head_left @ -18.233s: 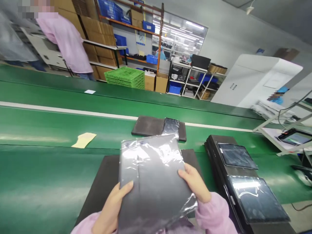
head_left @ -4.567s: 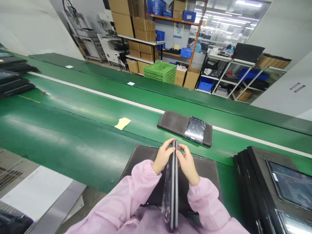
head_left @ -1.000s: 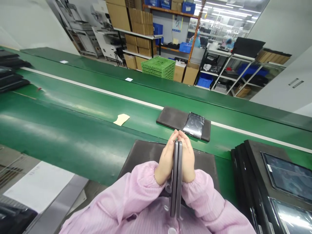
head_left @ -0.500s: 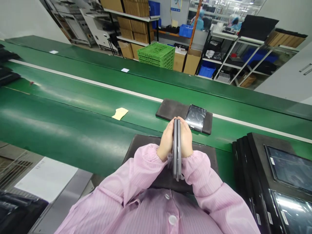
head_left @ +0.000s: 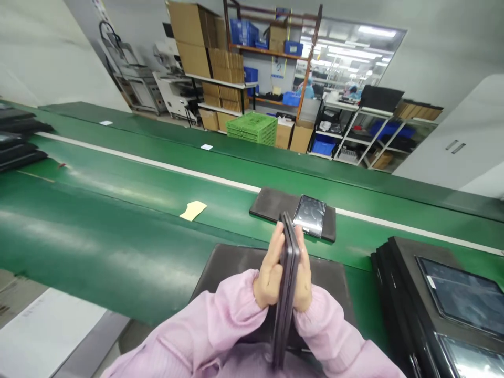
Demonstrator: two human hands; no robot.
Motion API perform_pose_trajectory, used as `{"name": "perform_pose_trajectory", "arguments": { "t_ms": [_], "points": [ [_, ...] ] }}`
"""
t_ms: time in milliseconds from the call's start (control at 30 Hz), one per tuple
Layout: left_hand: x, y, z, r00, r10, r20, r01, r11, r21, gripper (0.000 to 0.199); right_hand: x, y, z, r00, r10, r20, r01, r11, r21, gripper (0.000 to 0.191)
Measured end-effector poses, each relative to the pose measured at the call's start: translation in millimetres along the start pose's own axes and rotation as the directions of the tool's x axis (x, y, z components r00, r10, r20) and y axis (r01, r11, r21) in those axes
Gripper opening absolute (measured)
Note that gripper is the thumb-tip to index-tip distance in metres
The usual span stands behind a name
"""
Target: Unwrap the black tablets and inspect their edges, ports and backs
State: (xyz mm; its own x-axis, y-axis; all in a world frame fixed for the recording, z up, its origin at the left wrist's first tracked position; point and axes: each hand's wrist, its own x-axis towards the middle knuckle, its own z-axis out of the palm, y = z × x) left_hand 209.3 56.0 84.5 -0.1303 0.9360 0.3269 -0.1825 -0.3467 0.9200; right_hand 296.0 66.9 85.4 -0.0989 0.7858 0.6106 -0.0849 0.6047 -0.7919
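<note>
Both my hands press a dark grey folded tablet case point(head_left: 287, 294) edge-on between them, its spine pointing up and tilted slightly. My left hand point(head_left: 270, 272) grips one flat side and my right hand point(head_left: 303, 272) the other, with pink striped sleeves at both wrists. Below them lies a dark work mat point(head_left: 236, 261) on the green conveyor belt point(head_left: 118, 252). Just beyond my fingertips, a dark case point(head_left: 271, 203) lies flat with a glossy tablet in clear film point(head_left: 309, 216) on top. The case hides the middle of the mat.
Stacked black tablet cases with screens point(head_left: 444, 294) stand at the right of the belt, and more stacks point(head_left: 16, 136) sit at far left. A yellow paper scrap point(head_left: 192, 210) lies on the belt. Shelves, cartons and a green crate point(head_left: 252, 128) stand beyond it.
The case held flat in a clear bag earlier now stands edge-on between my palms, and the bag no longer shows. Since the last frame, the case has tilted and my view has shifted.
</note>
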Motion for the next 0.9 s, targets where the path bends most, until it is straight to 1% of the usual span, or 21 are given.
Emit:
{"name": "perform_pose_trajectory", "arguments": {
  "t_ms": [67,133,200,267,367,500,667,767,900],
  "points": [
    [6,29,10.8,0.994,0.109,0.009,-0.109,0.994,0.031,0.050,17,-29,0,0.995,0.089,0.053,-0.093,0.993,0.066,0.045],
    [7,49,17.8,0.982,0.188,0.023,-0.189,0.980,0.060,0.048,25,-51,0,0.989,0.123,0.085,-0.131,0.986,0.107,0.045],
    [4,59,21.1,0.970,0.237,0.045,-0.240,0.969,0.054,0.048,24,-63,-1,0.993,0.091,0.080,-0.101,0.986,0.131,0.044],
    [0,61,22.0,0.965,0.254,0.065,-0.256,0.966,0.031,0.048,20,-68,-2,0.995,0.068,0.066,-0.077,0.987,0.142,0.044],
    [-5,61,23.1,0.965,0.250,0.082,-0.253,0.967,0.023,0.049,14,-71,-3,0.997,0.053,0.051,-0.060,0.989,0.137,0.045],
    [-7,64,26.5,0.964,0.259,0.062,-0.261,0.965,0.025,0.047,13,-76,-3,0.998,0.032,0.044,-0.038,0.989,0.140,0.045],
    [-7,69,30.2,0.981,0.191,0.019,-0.192,0.981,0.041,0.048,15,-76,-3,0.998,0.060,0.026,-0.063,0.986,0.151,0.042],
    [-5,71,31.5,0.992,0.127,-0.005,-0.127,0.991,0.045,0.050,17,-78,-2,0.995,0.101,0.006,-0.101,0.987,0.121,0.044],
    [0,68,33.5,0.997,0.040,-0.065,-0.036,0.997,0.067,0.054,23,-78,-2,0.977,0.209,-0.035,-0.209,0.978,0.000,0.048]
  ]
}}
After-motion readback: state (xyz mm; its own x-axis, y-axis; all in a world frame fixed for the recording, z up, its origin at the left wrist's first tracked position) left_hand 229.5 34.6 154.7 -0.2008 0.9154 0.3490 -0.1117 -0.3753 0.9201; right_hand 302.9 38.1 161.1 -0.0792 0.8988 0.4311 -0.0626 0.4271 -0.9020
